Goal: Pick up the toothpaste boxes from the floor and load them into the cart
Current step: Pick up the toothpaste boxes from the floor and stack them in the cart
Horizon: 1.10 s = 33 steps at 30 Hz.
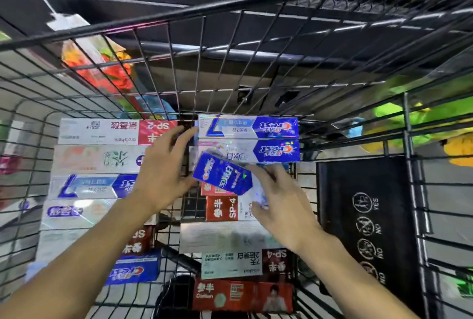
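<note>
Both hands open: left hand (163,172), right hand (281,206) flank tilted blue box (222,174).

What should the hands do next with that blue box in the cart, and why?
Probably lower the blue box flat into the gap just below the two Crest boxes. It sits tilted between the left hand and right hand, whose fingers look open around it rather than in a firm grip. The other boxes lie flat in neat rows inside the cart, so it should join them.

Tilted blue toothpaste box (222,174) in cart (163,67)
</note>
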Available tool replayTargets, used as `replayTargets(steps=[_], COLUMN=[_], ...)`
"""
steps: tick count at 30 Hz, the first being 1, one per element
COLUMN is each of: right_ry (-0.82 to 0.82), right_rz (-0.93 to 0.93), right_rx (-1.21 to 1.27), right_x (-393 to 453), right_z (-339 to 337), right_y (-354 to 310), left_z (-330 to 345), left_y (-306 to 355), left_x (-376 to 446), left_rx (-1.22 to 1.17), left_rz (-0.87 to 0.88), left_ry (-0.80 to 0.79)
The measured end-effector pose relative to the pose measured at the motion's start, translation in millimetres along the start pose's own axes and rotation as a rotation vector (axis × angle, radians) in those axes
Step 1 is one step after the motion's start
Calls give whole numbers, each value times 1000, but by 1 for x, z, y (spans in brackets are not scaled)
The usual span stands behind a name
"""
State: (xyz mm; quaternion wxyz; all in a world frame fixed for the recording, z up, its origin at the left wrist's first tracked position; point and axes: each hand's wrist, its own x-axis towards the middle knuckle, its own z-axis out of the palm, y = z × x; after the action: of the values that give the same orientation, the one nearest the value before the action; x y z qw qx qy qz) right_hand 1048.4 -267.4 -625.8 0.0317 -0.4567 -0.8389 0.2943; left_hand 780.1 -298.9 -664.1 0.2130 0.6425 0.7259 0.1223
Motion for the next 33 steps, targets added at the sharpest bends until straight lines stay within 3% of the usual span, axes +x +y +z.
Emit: replayTargets(steps=[3,8,13,25,30,33], right_ry=[55,86,264,61,109,152], right_rz=[-140,-154,-58,126,102,5], right_rx=[-221,-406,-387,-245,-206,-235], right_x=[15,24,21,11,15,39], right_z=[11,26,32,4,-21,-35], right_y=[4,13,16,21,3,-41], left_z=[-16,-22,-11,-3,-27,-63], left_y=[-16,-15,0,20,11,10], left_x=[-15,-38,-45,-39,-49,-52], left_rx=[44,-49,-100,72,176,194], left_rz=[19,-31,-1,114,76,62], left_ry=[6,45,52,-56,-109,-23])
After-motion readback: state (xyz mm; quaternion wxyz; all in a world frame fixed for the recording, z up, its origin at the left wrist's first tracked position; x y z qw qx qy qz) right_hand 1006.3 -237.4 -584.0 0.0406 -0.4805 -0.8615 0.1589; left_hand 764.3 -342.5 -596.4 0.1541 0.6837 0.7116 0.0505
